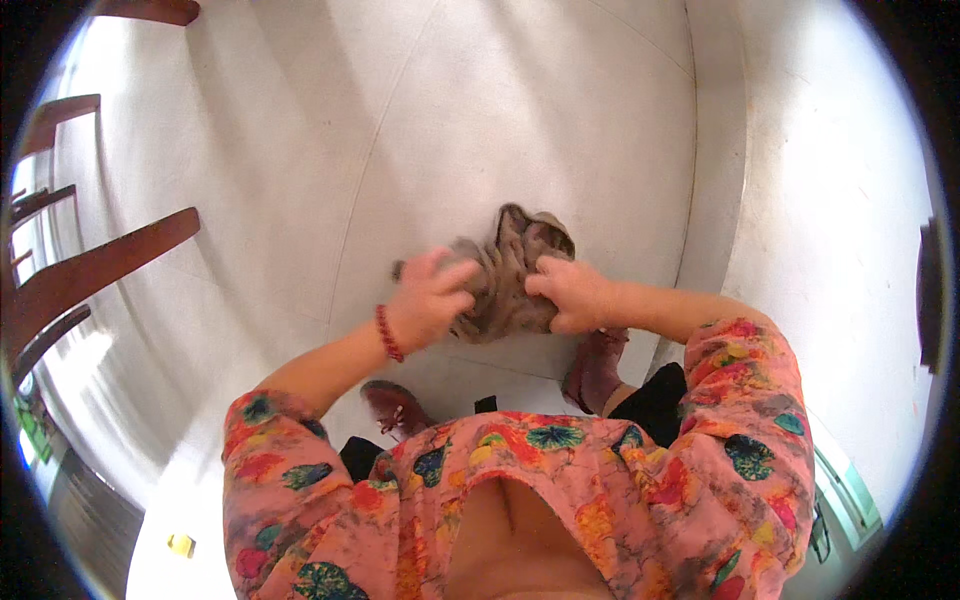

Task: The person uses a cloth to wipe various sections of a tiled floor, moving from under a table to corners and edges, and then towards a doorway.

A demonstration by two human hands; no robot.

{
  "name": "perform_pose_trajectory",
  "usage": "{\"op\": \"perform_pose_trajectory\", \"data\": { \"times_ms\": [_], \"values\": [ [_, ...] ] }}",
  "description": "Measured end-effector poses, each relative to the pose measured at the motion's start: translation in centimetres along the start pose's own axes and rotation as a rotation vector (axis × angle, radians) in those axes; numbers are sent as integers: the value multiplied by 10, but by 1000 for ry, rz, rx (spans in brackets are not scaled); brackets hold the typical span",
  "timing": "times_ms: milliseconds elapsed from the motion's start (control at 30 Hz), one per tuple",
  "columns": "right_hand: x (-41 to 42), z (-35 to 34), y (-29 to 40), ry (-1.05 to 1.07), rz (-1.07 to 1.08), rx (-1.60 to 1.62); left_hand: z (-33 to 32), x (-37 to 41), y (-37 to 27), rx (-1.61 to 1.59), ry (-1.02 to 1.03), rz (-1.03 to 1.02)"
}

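Observation:
A crumpled grey-brown cloth (514, 274) hangs or lies bunched in front of me above the pale floor; whether it touches the floor I cannot tell. My left hand (431, 304), with a red beaded bracelet (387, 334) at the wrist, grips its left part. Motion blurs those fingers and the cloth around them. On the other side, my right hand (574, 295) has its fingers curled into the cloth's right edge. Darker folds show at the top of the bundle.
Pale floor (480, 112) spreads ahead, with a raised ledge (720, 150) along the right. Dark brown wooden furniture legs (112, 270) reach in from the left. My reddish shoes (394, 409) stand below the cloth. A small yellow object (181, 545) is at lower left.

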State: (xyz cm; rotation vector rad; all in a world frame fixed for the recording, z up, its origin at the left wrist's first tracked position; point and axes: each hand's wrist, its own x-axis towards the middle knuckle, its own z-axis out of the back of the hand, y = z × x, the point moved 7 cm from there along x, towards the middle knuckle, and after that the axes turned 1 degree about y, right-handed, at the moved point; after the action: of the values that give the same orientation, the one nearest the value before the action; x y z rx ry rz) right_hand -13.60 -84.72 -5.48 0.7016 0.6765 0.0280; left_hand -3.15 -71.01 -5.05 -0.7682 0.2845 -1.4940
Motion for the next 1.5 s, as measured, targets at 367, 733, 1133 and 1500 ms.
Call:
{"op": "perform_pose_trajectory", "data": {
  "times_ms": [367, 733, 1133, 1500],
  "values": [
    [201, 241, 12, -692, -330, 30, 179, 24, 277, 453, -281, 890],
    [11, -39, 35, -75, 84, -271, 2, -60, -2, 166, 394, 38],
    [-48, 217, -106, -678, -552, -436, 70, 204, 88, -72, -308, 51],
    [-112, 94, -213, -596, -917, -496, -89, 278, 53, 117, 309, 191]
  ]
}}
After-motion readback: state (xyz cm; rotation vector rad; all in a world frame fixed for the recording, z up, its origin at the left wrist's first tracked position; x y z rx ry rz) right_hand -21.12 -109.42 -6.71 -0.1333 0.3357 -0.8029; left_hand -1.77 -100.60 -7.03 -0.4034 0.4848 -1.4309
